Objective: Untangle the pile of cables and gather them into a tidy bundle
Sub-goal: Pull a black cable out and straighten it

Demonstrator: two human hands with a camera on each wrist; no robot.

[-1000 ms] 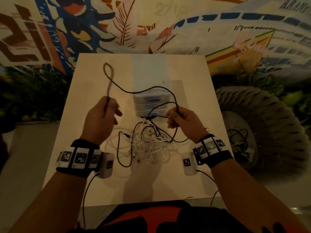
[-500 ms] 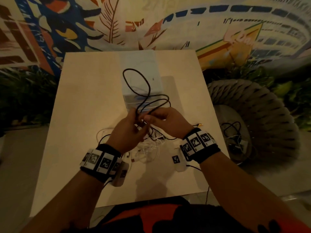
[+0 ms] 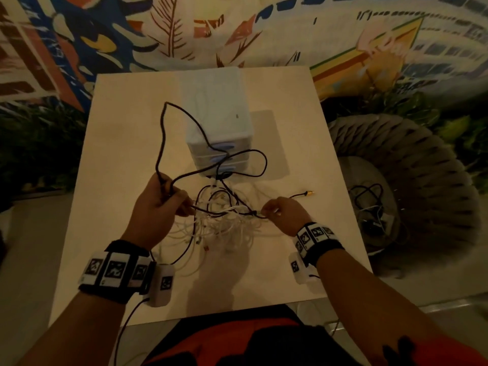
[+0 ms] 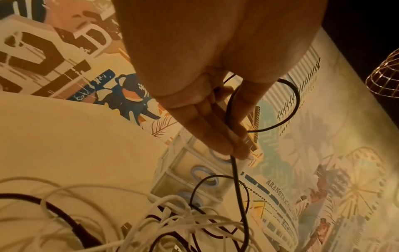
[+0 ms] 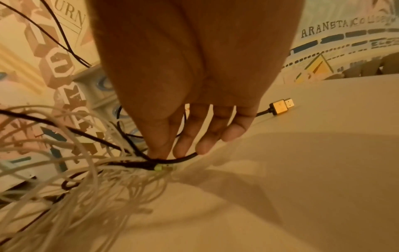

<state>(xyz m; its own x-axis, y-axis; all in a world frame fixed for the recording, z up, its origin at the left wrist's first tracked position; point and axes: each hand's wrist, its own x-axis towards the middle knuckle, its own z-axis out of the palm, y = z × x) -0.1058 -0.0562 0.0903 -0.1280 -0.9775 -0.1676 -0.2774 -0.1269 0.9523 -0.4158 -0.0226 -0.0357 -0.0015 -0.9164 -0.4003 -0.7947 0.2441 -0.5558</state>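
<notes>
On the pale, smooth bench (image 3: pixel 111 180) lies a messy pile of cables (image 3: pixel 224 223). Most are thin, white and soft, looped over each other; I cannot count them. At least 1 thin black cable (image 3: pixel 161 143) runs through the pile and rises in a tall, bent loop.

The left hand (image 3: pixel 155 204) holds that black cable, fingers (image 4: pixel 207 129) pressed close together around it, above the left side of the pile. The right hand (image 3: pixel 284 211) is at the right edge of the pile, and its fingers (image 5: pixel 159 141) pinch a black strand where it crosses the white ones.

Just past the right hand, 1 shiny gold plug (image 5: pixel 280 106) lies flat on the bench.

Behind the pile stands 1 small white plastic box (image 3: pixel 219 133) with 3 drawers, each with a round blue handle. All 3 look closed.
</notes>
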